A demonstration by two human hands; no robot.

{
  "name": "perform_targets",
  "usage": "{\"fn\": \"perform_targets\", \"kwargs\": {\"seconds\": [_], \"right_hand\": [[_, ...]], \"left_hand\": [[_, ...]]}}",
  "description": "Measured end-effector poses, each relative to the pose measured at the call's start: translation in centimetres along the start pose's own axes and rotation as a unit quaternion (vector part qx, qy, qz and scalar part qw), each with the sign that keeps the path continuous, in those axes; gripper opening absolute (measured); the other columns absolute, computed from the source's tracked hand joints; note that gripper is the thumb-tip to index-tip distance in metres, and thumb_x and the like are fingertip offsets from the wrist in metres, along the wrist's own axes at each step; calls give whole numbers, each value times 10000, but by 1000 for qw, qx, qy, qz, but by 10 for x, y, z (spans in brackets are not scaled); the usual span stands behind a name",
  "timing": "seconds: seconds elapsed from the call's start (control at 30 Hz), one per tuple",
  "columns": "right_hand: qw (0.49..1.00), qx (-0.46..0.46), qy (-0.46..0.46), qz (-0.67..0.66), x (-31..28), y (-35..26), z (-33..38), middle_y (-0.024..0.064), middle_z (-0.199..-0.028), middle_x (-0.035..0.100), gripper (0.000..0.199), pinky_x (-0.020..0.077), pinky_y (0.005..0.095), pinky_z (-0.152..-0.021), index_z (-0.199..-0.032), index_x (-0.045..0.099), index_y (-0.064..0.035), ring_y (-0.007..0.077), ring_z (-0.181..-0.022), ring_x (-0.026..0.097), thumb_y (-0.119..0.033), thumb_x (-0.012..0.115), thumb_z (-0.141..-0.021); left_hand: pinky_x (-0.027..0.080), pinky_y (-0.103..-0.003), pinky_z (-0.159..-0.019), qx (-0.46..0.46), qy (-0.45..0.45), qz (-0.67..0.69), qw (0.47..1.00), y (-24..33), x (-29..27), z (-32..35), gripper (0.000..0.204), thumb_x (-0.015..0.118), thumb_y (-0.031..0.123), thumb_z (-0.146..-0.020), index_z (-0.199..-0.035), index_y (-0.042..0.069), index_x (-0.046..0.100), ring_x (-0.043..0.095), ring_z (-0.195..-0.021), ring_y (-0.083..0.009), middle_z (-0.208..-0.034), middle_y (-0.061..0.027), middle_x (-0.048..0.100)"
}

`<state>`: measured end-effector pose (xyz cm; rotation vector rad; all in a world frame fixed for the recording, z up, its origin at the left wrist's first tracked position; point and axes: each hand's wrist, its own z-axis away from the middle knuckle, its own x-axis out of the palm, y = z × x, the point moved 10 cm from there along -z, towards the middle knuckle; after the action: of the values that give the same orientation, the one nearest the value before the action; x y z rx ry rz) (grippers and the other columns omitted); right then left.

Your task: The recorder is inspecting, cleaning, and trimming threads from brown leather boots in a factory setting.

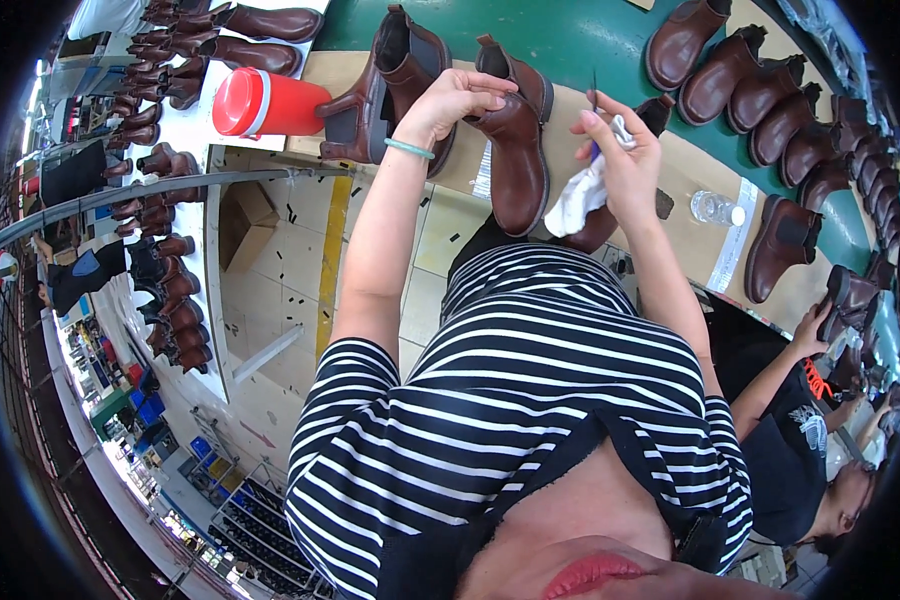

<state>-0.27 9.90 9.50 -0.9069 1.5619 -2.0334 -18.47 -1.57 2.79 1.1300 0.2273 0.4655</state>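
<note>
My left hand [457,98] grips a brown ankle boot [518,160] by its top edge, toe pointing down toward me. My right hand [622,150] is just right of the boot, holding a white cloth [580,198] and a thin dark-tipped tool [594,100] that sticks up between the fingers. A second brown ankle boot [390,90] stands on the tan work surface [700,170] just left of my left hand. A green band circles my left wrist. My striped shirt fills the lower middle of the view.
A red jug [265,103] lies at the bench's left end. Several brown boots [760,95] line the green belt at upper right, and a clear bottle [717,208] rests nearby. Another person's hand [818,318] reaches for a boot at right. Boot racks [165,290] stand at left.
</note>
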Motion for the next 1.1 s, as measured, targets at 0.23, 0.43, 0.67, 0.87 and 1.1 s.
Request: {"fn": "perform_targets", "kwargs": {"seconds": [0.23,0.43,0.67,0.87,1.1], "right_hand": [[998,20,27,-61,-36,-32,32,114,-821,662,314,456,207,-535,-1162,583,29,115,-596,600,-75,652,-873],[986,-72,153,-8,-122,-45,55,99,-844,650,325,477,225,-540,-1157,574,45,115,-586,595,-77,661,-868],[945,32,278,168,-224,71,84,36,-777,602,380,447,228,-448,-1089,594,30,101,-537,564,-180,748,-813],[943,98,255,189,-221,112,88,32,-715,593,373,429,242,-431,-1055,608,23,105,-493,551,-204,757,-800],[951,-5,285,117,-193,50,84,11,-749,569,316,435,217,-479,-1075,606,17,87,-556,553,-105,735,-814]], "left_hand": [[507,-234,-695,51,14,-83,995,10,34,-1,260,707,37,-756,-1005,-35,682,609,-742,-94,-896,-82,690],[529,-256,-699,70,29,-165,983,15,71,-2,337,740,62,-730,-1033,-63,659,632,-718,-120,-873,-112,695],[515,-262,-791,264,212,-62,939,51,42,47,189,676,5,-824,-1008,-36,656,642,-881,-148,-955,-96,672],[519,-248,-731,153,332,76,928,-32,-44,71,158,571,88,-929,-950,-55,634,639,-769,-130,-871,-90,674],[514,-247,-694,196,301,-9,933,-35,-23,85,137,607,88,-895,-893,-46,634,628,-747,-131,-848,-75,670]]}}
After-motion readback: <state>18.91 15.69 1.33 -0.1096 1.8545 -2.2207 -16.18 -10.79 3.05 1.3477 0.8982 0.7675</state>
